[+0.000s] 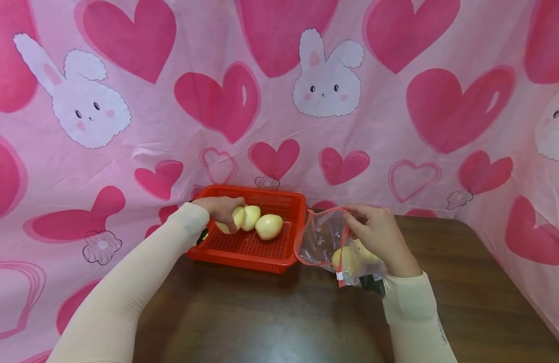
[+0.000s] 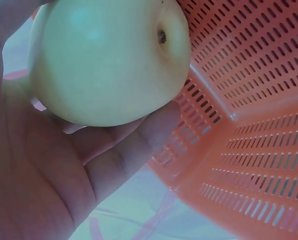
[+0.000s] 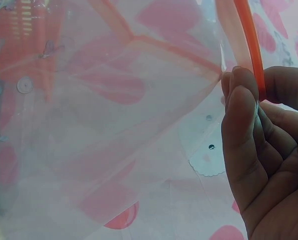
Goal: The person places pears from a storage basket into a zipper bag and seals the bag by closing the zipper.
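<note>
My left hand [image 1: 221, 207] reaches into the red plastic basket [image 1: 261, 263] and grips a pale yellow apple [image 1: 237, 218]. In the left wrist view, the fingers curl under this apple [image 2: 109, 65], and a small dark hollow shows on its skin. Two more apples lie beside it in the basket, one in the middle [image 1: 251, 218] and one to the right [image 1: 269, 227]. My right hand [image 1: 379, 234] pinches the red-edged mouth of a clear zip bag [image 1: 320, 237], which gapes toward the basket. Inside the bag are yellow apples [image 1: 346, 259], partly hidden by the hand.
Basket and bag are on a dark brown wooden table [image 1: 270, 312]. A pink cloth [image 1: 279, 126] with hearts and rabbits hangs behind and along the sides. A white slider [image 1: 340, 276] sits on the bag's red edge.
</note>
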`<state>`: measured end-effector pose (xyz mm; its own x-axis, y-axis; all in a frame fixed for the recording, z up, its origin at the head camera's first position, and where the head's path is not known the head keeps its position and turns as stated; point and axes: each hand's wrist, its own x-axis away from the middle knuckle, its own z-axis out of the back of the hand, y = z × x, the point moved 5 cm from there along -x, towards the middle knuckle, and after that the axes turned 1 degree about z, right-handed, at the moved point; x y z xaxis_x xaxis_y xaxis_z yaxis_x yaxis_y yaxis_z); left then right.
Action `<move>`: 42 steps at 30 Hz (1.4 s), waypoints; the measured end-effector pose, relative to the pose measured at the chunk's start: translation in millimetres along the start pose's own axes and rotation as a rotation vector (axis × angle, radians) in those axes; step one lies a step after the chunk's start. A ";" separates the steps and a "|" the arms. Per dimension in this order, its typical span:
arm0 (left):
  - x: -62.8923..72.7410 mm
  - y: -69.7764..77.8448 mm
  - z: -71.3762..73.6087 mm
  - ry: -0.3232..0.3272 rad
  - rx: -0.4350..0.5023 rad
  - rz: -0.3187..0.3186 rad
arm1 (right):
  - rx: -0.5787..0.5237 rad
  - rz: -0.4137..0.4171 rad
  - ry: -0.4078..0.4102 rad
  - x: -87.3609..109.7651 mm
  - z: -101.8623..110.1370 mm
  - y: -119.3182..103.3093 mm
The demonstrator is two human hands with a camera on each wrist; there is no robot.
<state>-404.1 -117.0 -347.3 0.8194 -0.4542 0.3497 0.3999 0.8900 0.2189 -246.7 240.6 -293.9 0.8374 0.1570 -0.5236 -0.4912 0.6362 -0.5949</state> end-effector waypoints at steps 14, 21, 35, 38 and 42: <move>1.0 9.8 0.8 0.072 -0.029 -0.078 | 0.002 0.011 0.011 0.0 0.6 0.9; 5.4 14.4 1.7 0.079 -0.032 -0.103 | -0.011 -0.005 0.005 0.2 -0.8 1.7; 21.9 37.9 6.6 0.128 -0.073 -0.155 | -0.007 -0.016 -0.007 -1.5 -0.6 0.0; 24.9 41.4 4.6 0.137 -0.071 -0.161 | -0.009 -0.023 -0.009 -1.1 -0.9 0.0; 28.7 43.8 0.1 0.156 -0.077 -0.168 | -0.014 -0.026 -0.012 -0.3 -2.2 0.0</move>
<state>-363.1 -91.0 -327.6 0.7896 -0.5902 0.1679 0.5615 0.8053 0.1901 -247.5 238.9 -295.1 0.8528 0.1491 -0.5006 -0.4722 0.6296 -0.6169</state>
